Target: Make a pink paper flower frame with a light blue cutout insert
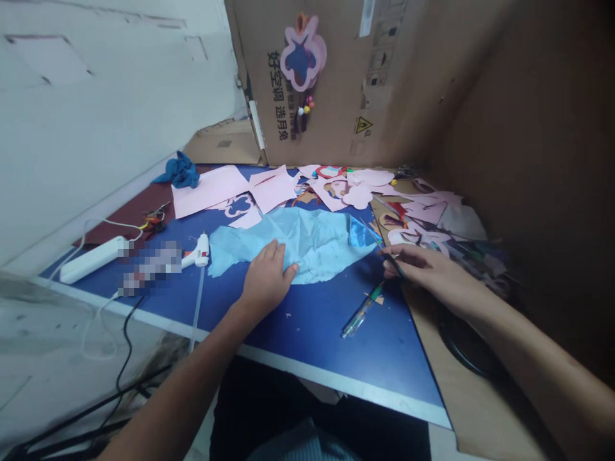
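A crumpled light blue sheet of fabric (317, 237) lies across the middle of the blue table, with a shiny, darker blue patch at its right end. My left hand (270, 275) rests palm down on its front edge, fingers lying flat and thumb apart. At the fabric's right end, my right hand (423, 272) grips a pair of scissors (376, 235); their slim blades point up and left over the shiny patch, and the fingers partly hide the dark handles. Just below that hand, a clear pen with a green part (361, 312) lies on the table.
To the left are a white glue gun (199, 251) and a white power strip (93, 258) with cables. Pink paper sheets (211, 189) and cut-outs line the back, beside a dark blue cloth (177, 171). Cardboard walls (336, 134) stand behind and right; scraps (432, 211) pile up at right.
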`<state>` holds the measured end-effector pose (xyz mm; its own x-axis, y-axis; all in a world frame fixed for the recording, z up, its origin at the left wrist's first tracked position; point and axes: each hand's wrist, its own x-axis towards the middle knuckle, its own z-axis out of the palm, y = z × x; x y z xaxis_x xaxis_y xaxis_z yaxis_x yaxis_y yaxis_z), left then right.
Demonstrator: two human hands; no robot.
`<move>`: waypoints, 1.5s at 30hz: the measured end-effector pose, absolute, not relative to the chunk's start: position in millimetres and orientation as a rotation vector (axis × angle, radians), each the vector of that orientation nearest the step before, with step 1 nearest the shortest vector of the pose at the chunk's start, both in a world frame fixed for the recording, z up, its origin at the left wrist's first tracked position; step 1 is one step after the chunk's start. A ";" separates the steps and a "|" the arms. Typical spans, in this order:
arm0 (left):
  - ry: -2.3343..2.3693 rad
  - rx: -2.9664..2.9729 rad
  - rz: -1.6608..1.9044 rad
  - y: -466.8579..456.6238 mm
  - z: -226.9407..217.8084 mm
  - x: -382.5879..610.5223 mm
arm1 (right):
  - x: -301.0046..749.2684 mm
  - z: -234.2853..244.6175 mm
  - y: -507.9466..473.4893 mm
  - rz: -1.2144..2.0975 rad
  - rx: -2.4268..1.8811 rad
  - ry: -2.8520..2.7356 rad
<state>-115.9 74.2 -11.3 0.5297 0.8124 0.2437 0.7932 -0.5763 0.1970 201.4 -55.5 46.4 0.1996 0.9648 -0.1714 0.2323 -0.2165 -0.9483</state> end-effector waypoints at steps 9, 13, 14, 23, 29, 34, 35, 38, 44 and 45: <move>1.080 2.776 0.539 48.5 -1.5 -134.8 | 149.6 45.6 -101.9 1.672 -1.413 -0.847; 1.069 2.752 0.513 44.0 -2.0 -135.7 | 117.3 44.8 -115.7 1.835 -1.350 -0.657; 1.088 2.741 0.500 45.0 -3.0 -134.2 | 110.7 44.7 -116.7 1.857 -1.340 -0.608; 1.119 2.712 0.563 48.4 -9.4 -127.4 | 68.8 42.2 -106.6 1.907 -1.273 -0.471; 1.110 2.651 0.586 45.2 -3.1 -134.6 | 54.8 42.8 -91.7 1.866 -1.297 -0.454; 1.110 2.683 0.505 45.2 0.5 -135.1 | 47.6 44.4 -85.6 1.808 -1.272 -0.447; 1.118 2.701 0.487 45.6 0.8 -134.2 | 46.5 44.1 -85.8 1.798 -1.264 -0.439; 1.135 2.768 0.444 46.9 0.6 -131.2 | 44.6 42.9 -89.0 1.771 -1.240 -0.405; 1.136 2.779 0.464 47.9 -0.5 -130.1 | 41.8 42.2 -100.1 1.765 -1.251 -0.417; 1.133 2.768 0.478 47.8 -0.4 -130.3 | 40.6 41.9 -101.3 1.777 -1.262 -0.423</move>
<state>-130.3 47.8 -0.4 0.6711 0.6996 0.2452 0.6640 -0.7144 0.2207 40.6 -101.3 41.9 -0.0861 0.8115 -0.5780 -0.4639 -0.5461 -0.6975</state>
